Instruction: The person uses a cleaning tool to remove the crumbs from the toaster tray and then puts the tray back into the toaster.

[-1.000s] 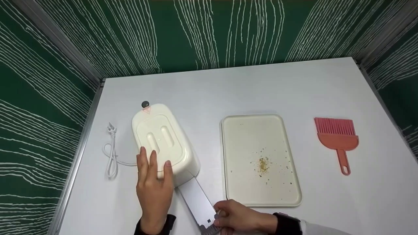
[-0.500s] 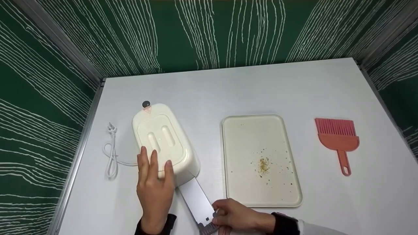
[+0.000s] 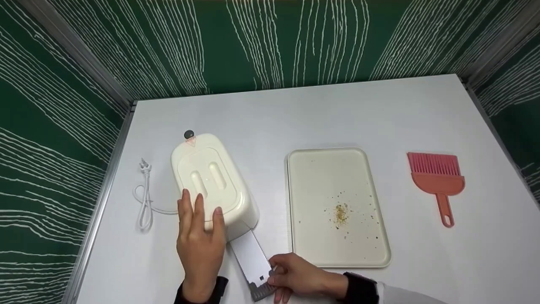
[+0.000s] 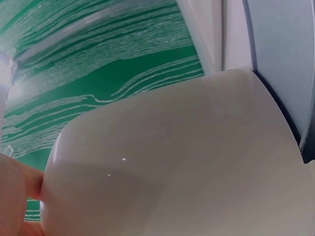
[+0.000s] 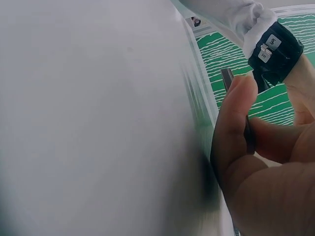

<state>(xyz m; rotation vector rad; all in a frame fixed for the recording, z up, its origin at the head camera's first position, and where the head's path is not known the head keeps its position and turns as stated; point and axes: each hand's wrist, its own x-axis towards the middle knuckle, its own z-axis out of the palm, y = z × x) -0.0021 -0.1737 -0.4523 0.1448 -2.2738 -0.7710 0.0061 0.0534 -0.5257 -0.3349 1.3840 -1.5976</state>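
Observation:
A cream toaster [image 3: 206, 179] with a lid and a dark knob stands left of centre. On its near end rests my left hand [image 3: 201, 249], fingers spread and fairly straight over the lid. A flat metal crumb tray [image 3: 251, 257] with a grey ribbed end sticks out of the toaster's near side, its inner part hidden inside. My right hand [image 3: 297, 274] pinches that ribbed end between thumb and fingers. In the left wrist view the toaster wall [image 4: 162, 157] fills much of the picture, with the crumb tray [image 4: 283, 44] at upper right. The right wrist view shows the pinching fingers [image 5: 236, 105].
A cream rectangular tray [image 3: 312, 249] holding scattered crumbs [image 3: 341, 214] lies just right of the toaster. Further right is a red-pink hand brush [image 3: 438, 184]. The white power cord [image 3: 145, 202] with its plug lies coiled at left. Green walls surround the white table [image 3: 379, 109].
My right hand has moved up and left with the crumb tray, which has slid further into the toaster, so less of it sticks out. The left hand stays on the toaster.

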